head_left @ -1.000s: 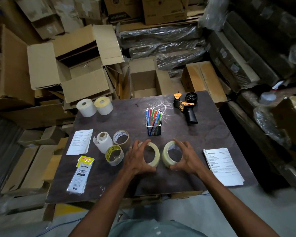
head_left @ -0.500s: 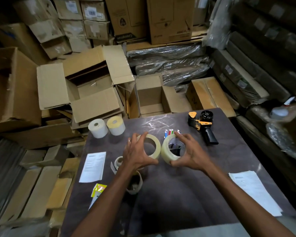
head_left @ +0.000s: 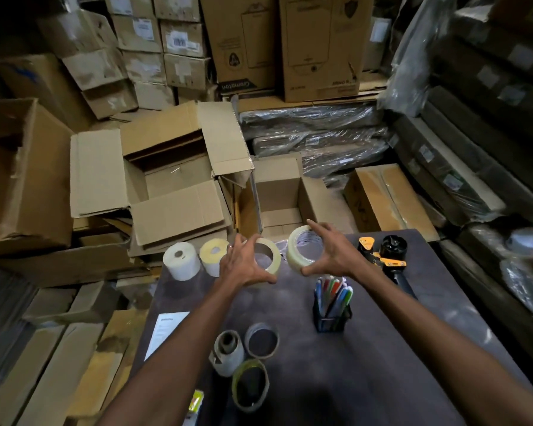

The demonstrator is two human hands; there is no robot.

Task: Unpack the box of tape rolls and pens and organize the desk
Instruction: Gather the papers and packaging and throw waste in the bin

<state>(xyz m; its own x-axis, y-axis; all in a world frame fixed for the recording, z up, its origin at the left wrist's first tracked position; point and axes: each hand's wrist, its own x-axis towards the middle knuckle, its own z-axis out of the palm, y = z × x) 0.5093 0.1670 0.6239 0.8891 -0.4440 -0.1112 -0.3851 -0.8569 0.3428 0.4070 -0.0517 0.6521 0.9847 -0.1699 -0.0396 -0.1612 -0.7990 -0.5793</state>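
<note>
My left hand point(head_left: 243, 265) grips a clear tape roll point(head_left: 271, 256) and my right hand point(head_left: 336, 256) grips a second clear tape roll point(head_left: 296, 253), both held up over the far part of the dark desk point(head_left: 366, 364). A black mesh pen holder point(head_left: 331, 305) full of coloured pens stands just in front of my right hand. Behind the desk's far edge an open cardboard box point(head_left: 283, 201) shows a bare inside. Three more rolls point(head_left: 246, 358) cluster on the near left of the desk.
Two white label rolls point(head_left: 194, 259) stand at the desk's far left corner. A black and orange tape dispenser point(head_left: 385, 256) lies at the far right. A printed sheet point(head_left: 163, 330) lies at the left edge. Stacked and open cardboard boxes point(head_left: 154, 179) surround the desk.
Both hands lifted the two clear rolls off the desk's front and carried them forward past the pen holder toward the far edge. The view has tilted upward.
</note>
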